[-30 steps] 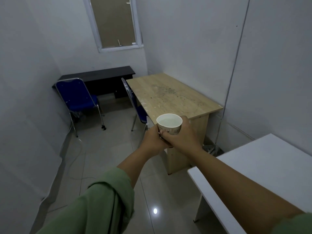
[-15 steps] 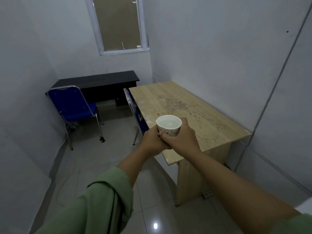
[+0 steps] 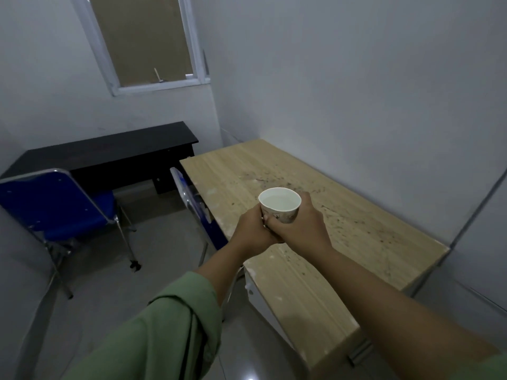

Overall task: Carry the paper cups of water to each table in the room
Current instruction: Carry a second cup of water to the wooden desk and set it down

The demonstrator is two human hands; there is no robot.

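Observation:
A white paper cup point(image 3: 279, 205) filled with water is held upright in both hands. My left hand point(image 3: 253, 229) wraps its left side and my right hand point(image 3: 300, 224) wraps its right side and front. The cup hangs above the left edge of a light wooden table point(image 3: 356, 242) with dark specks on its top. Behind that table a black desk point(image 3: 109, 152) stands under the window.
A blue folding chair point(image 3: 55, 209) stands on the left by the black desk. A second blue chair point(image 3: 192, 204) is tucked against the wooden table's left side. White walls close in on the right and left. Grey tiled floor point(image 3: 151, 270) lies between the chairs.
I have walked closer to the wooden table. The cup, still in both hands, now sits over the tabletop's edge. The white table at the lower right has left the view.

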